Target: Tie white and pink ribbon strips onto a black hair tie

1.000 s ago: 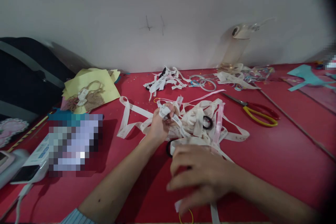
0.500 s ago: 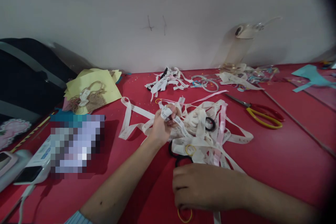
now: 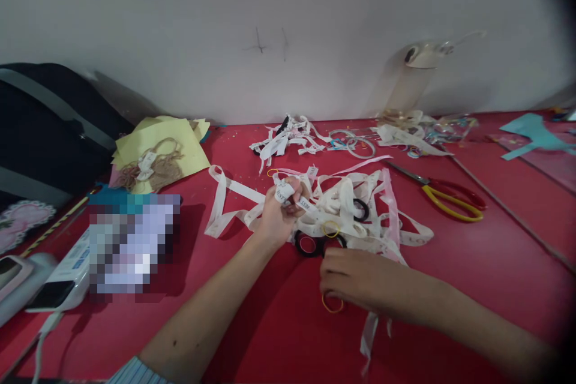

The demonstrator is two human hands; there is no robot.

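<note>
My left hand [image 3: 278,216] grips a printed white ribbon [image 3: 288,193], lettering unreadable. At 5 o'clock, my right hand [image 3: 355,279] pinches a yellow rubber band [image 3: 332,305].

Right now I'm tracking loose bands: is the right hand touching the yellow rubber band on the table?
Touching. The head view shows the right hand with fingertips down on the yellow rubber band, no gap visible.

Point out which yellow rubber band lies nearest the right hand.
The yellow rubber band on bare red table, touching the right hand's fingers; the other lies on the ribbon pile.
</note>
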